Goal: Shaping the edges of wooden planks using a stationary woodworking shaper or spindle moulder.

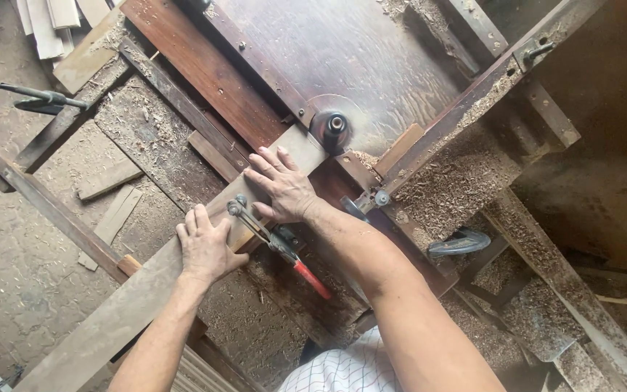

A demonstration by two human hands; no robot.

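- Pressing flat on a long grey board (pixel 146 290), the left hand (pixel 205 250) lay palm-down with fingers together, gripping nothing.
- The right hand (pixel 284 190) rested further up the same board, fingers spread and flat, just short of the round cutter (pixel 335 125).
- The board ran diagonally across the bench (pixel 371 51), its far end touching or nearly touching the cutter; sawdust and the angle made the contact hard to judge.
- A red-handled clamp (pixel 284 247) sat between the two hands, beside the board's edge.
- To do this well, it seemed wise to keep both palms pushing down and against the dark guide rail (pixel 205 72), feed steadily, and hold the right fingertips clear of the cutter.
- Sawdust (pixel 459 174) lay heaped to the right, and loose offcuts (pixel 110 178) sat on the floor.
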